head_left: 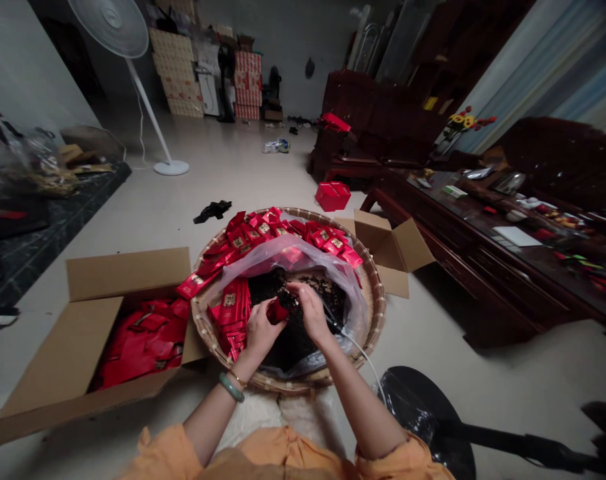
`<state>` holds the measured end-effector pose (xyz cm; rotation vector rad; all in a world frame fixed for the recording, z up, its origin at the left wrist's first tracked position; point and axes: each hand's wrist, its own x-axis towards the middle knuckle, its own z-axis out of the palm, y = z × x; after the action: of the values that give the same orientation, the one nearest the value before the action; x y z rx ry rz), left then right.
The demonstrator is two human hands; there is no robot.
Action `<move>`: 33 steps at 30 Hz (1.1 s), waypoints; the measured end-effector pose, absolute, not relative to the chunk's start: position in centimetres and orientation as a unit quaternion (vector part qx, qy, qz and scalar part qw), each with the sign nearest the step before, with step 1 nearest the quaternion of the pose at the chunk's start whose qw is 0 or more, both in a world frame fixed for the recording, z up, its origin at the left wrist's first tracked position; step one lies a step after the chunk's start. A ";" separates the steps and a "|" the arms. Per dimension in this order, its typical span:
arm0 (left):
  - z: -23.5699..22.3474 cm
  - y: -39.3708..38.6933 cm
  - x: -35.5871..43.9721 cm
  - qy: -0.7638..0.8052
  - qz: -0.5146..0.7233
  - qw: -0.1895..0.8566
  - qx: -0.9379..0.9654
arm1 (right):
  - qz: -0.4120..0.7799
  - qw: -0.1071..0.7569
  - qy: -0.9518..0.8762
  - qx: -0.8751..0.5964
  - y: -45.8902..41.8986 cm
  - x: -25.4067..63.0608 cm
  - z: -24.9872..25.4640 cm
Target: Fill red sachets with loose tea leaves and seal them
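The left hand (261, 330) holds a small red pouch (278, 311) above the middle of a round woven basket (381, 300). The left grip pinches the pouch between thumb and fingers, with its mouth directed upward. The right hand (310, 312) is positioned just beside the pouch mouth, fingers partly bent; whether the right grip pinches any material cannot be told from this view.

Below both hands, a clear plastic liner (355, 293) contains dark loose leaves (293, 341). A row of red packets (229, 303) with pale gold labels stands close together inside the basket, to the left of the left hand. Further labelled packets (265, 230) lie overlapped along the far side of the basket, outside the liner. A white cable (363, 352) extends from the liner area over the near right rim.

An open carton (43, 360) is located to the left of the basket and contains a pile of red pouches (143, 347). A second open carton (415, 245) is located beyond the right rim, near a low dark wooden desk (483, 275). A red box (333, 197) rests on the floor behind the basket. A white pedestal fan (150, 110) stands at the far left. A green bangle (231, 387) encircles the left wrist.
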<state>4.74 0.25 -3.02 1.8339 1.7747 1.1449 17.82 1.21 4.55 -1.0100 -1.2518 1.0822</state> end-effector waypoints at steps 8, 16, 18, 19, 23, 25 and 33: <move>-3.1 0.3 4.8 0.624 0.419 0.182 0.634 | 0.367 0.439 -0.703 -0.423 0.1 19.1 5.3; -2.8 0.5 5.3 0.623 0.436 0.167 0.628 | 0.319 0.427 -0.748 -0.397 0.2 18.9 6.3; -2.8 0.4 5.2 0.619 0.438 0.162 0.631 | 0.311 0.471 -0.705 -0.430 0.3 19.2 6.1; -2.7 0.4 5.2 0.619 0.439 0.160 0.632 | 0.314 0.483 -0.685 -0.446 0.4 19.3 5.8; -2.8 0.3 5.1 0.615 0.432 0.147 0.643 | 0.376 0.480 -0.651 -0.452 0.6 19.5 4.7; -2.9 0.3 5.1 0.611 0.424 0.135 0.655 | 0.385 0.479 -0.649 -0.448 0.6 19.3 4.2; -3.1 0.3 4.4 0.559 0.401 0.122 0.715 | 0.249 0.372 -0.755 -0.480 0.8 19.1 4.2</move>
<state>4.42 0.33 -3.05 2.0875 1.6325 1.1698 19.15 0.79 4.21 -1.2297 -1.9353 0.6375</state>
